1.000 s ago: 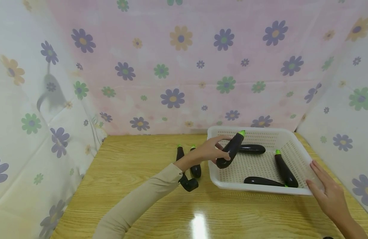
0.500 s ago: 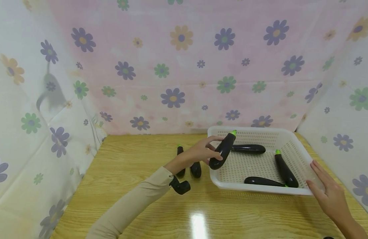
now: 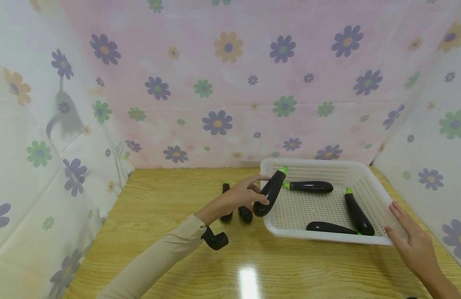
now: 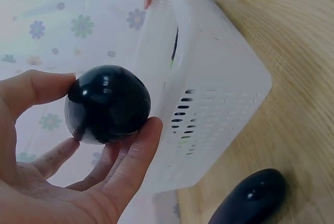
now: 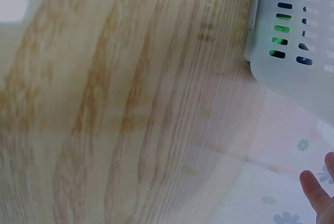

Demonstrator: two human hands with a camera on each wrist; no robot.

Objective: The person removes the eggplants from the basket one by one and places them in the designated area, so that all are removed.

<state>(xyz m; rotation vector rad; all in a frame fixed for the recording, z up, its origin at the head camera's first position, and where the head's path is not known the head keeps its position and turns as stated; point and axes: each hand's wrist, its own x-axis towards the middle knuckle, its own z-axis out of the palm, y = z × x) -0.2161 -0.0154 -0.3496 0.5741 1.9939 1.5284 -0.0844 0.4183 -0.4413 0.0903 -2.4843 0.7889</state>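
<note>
In the head view my left hand grips a dark purple eggplant by its sides, above the left rim of a white plastic basket. Its green stem points up and away. The left wrist view shows the round end of this eggplant between thumb and fingers. My right hand touches the basket's right rim near the front corner, fingers fairly straight. Three eggplants lie inside: one at the back, one at the right, one along the front wall.
Left of the basket, two eggplants lie on the wooden table: one farther left, partly behind my left wrist, and one nearer the basket. Flower-patterned cloth hangs behind and at both sides. A black wrist device hangs under my left sleeve.
My left hand has moved left and slightly down with the eggplant, from over the basket's inside to its left rim. The back eggplant's stem has come into sight. My right hand stays put.
</note>
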